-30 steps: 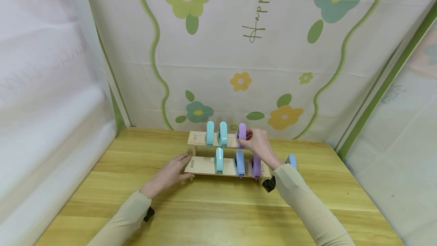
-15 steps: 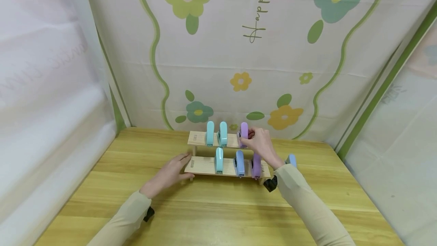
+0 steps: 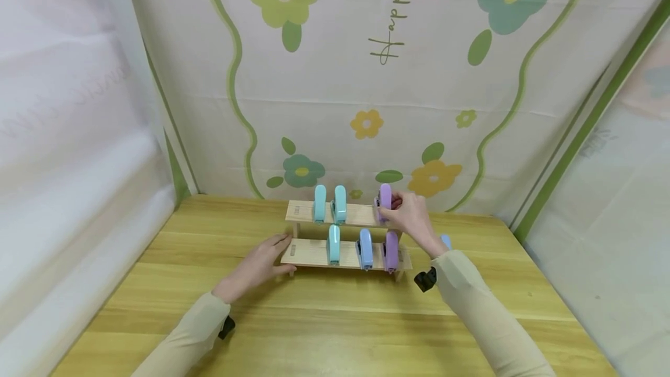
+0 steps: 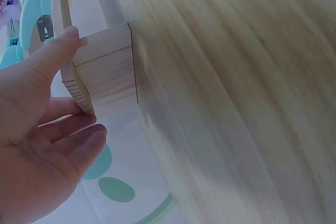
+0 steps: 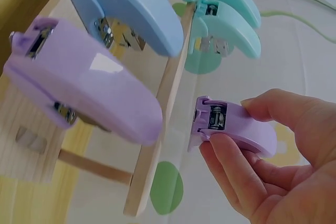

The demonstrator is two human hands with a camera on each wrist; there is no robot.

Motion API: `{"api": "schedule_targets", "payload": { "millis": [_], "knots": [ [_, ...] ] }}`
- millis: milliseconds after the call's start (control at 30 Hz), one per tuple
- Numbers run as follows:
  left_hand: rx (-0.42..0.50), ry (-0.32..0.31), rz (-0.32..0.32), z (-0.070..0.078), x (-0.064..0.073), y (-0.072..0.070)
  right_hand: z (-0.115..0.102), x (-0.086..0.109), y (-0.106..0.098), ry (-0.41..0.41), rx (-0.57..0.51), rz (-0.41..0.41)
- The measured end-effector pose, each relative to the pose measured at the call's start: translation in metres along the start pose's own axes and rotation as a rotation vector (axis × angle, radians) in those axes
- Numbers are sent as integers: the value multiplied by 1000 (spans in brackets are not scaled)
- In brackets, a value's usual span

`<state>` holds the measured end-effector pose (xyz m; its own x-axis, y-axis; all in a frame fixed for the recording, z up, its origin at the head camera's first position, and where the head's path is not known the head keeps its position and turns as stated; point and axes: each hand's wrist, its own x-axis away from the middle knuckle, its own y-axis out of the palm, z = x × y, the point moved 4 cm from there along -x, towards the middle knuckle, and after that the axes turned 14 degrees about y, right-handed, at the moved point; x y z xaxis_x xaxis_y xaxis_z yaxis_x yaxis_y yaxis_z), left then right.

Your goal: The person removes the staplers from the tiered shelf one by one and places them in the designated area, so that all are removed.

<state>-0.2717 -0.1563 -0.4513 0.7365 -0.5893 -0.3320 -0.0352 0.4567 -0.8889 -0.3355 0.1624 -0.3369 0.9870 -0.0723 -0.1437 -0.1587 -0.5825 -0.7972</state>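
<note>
Hands [image 3: 260, 262] [image 3: 413, 214] on rack [image 3: 309, 252] and partly covered lilac stapler [image 5: 251, 132]

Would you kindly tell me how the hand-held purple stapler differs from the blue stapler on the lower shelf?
The purple stapler is gripped by the right hand; the blue stapler stands untouched. The purple stapler is farther back than the blue stapler. Both have curved, rounded tops.
</note>
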Motion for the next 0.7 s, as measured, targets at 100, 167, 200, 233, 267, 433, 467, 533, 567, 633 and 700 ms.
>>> {"api": "schedule_targets", "payload": {
  "millis": [100,167,200,233,267,433,467,533,567,633,700],
  "knots": [
    [-7,11,6,1,0,-1,5,0,-5,4,-2,-1],
    [-11,17,13,2,0,-2,9,0,-8,13,-7,-5],
    [-14,19,16,2,0,-2,11,0,-10,18,-10,-6],
    [-20,26,21,2,0,-2,13,0,-12,21,-10,-5],
    [-26,31,24,2,0,-2,15,0,-13,24,-10,-4],
    [-32,37,34,1,1,-1,23,-1,-23,30,-3,11],
    [-36,39,35,1,1,-1,24,-1,-25,33,-2,13],
    [-39,38,37,1,0,-2,28,0,-28,42,-1,18],
    [-42,37,36,1,0,-2,29,0,-30,44,1,21],
    [-51,40,29,1,0,-1,33,1,-33,48,9,28],
    [-46,29,17,1,0,-1,36,2,-35,49,12,32]
  ]
}}
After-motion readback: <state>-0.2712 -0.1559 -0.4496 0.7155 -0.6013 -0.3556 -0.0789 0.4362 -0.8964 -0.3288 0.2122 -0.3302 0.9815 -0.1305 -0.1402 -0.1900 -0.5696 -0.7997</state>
